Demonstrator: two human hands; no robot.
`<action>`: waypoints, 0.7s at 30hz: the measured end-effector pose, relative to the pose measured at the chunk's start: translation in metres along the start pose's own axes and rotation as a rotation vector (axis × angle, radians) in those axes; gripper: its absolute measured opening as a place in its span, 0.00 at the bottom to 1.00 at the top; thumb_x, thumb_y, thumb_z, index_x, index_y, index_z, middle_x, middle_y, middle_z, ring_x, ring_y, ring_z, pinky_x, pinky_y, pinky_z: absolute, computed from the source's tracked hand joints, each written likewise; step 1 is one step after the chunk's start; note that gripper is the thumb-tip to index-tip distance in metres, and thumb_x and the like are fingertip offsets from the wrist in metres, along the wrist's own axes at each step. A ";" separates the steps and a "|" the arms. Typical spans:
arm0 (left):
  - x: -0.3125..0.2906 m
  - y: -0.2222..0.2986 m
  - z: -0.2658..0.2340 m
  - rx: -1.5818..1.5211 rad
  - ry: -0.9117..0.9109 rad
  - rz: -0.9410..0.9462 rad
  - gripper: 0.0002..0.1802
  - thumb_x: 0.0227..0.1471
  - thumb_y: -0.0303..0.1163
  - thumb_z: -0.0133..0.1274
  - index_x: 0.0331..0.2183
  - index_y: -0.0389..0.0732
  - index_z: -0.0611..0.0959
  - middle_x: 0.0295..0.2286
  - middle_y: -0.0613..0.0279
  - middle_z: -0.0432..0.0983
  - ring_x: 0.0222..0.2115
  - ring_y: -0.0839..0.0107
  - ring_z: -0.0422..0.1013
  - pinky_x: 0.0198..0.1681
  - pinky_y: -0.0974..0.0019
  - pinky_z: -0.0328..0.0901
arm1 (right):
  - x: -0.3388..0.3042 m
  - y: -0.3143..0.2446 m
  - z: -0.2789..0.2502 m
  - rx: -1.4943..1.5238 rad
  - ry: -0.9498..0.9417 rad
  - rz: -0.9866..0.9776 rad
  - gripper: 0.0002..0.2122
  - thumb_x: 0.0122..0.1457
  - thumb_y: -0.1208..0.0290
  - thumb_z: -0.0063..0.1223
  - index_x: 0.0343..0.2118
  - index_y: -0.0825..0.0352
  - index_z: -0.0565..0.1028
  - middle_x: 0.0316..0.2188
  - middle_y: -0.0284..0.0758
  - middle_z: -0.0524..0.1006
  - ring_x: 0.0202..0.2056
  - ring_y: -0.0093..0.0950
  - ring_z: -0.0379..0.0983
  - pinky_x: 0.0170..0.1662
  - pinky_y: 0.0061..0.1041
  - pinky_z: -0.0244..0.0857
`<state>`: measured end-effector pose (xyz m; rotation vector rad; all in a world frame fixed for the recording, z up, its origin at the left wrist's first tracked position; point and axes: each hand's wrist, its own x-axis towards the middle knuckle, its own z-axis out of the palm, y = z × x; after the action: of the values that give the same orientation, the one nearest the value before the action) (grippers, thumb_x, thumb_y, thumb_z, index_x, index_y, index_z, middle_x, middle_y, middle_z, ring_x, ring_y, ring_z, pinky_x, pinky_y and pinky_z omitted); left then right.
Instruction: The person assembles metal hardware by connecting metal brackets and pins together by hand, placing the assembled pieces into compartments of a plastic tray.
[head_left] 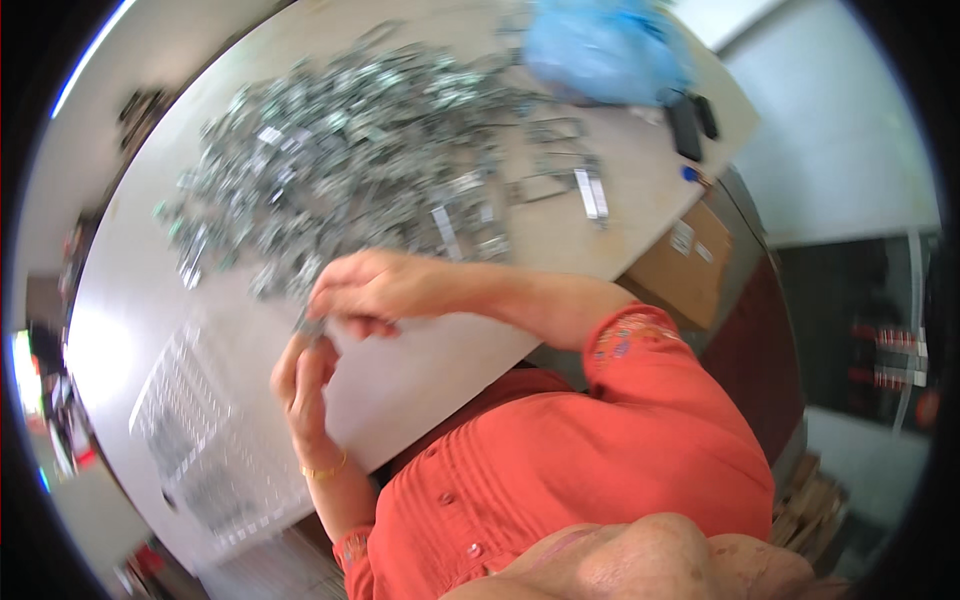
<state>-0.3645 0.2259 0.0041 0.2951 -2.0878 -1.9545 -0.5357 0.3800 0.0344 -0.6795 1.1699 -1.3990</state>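
My left hand [305,375], with a yellow bangle at its wrist, is raised over the near side of the table. Its thumb and fingers pinch a small grey metal piece [312,326], blurred and mostly covered. My right hand [375,288] meets it from above, its fingers curled at the same piece; whether they grip it too is hidden. Just beyond both hands spreads a large heap of small silvery metal parts [350,150]. Beside my left hand lies a clear plastic tray [215,430] with rows of small pockets.
The white table [440,370] carries several loose metal frames [545,185] right of the heap. At the far right are a blue plastic bag [605,50] and a black phone-like object [683,128]. A cardboard box [685,262] stands by the table's right edge.
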 end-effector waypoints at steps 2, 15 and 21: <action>0.003 -0.007 0.001 0.023 -0.057 0.082 0.20 0.65 0.39 0.42 0.24 0.35 0.72 0.21 0.67 0.65 0.20 0.80 0.56 0.23 0.74 0.49 | 0.001 0.010 -0.004 0.026 -0.003 -0.009 0.12 0.67 0.62 0.48 0.42 0.67 0.75 0.21 0.30 0.75 0.17 0.17 0.67 0.20 0.18 0.62; 0.013 0.010 0.016 0.207 -0.237 0.166 0.29 0.63 0.49 0.44 0.18 0.38 0.68 0.19 0.62 0.62 0.22 0.72 0.61 0.23 0.71 0.50 | 0.007 0.005 -0.007 -0.763 0.358 -0.501 0.11 0.59 0.67 0.47 0.27 0.71 0.72 0.21 0.47 0.77 0.26 0.52 0.75 0.31 0.46 0.68; 0.027 0.012 0.023 0.167 -0.084 0.127 0.24 0.66 0.44 0.40 0.21 0.41 0.67 0.21 0.63 0.61 0.20 0.77 0.57 0.20 0.77 0.47 | 0.003 -0.007 -0.021 -0.618 0.579 -0.500 0.12 0.59 0.64 0.52 0.34 0.70 0.71 0.23 0.48 0.77 0.29 0.51 0.76 0.34 0.47 0.68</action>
<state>-0.3976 0.2394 0.0162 0.1115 -2.2683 -1.7522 -0.5581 0.3822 0.0329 -1.0907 2.0383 -1.7201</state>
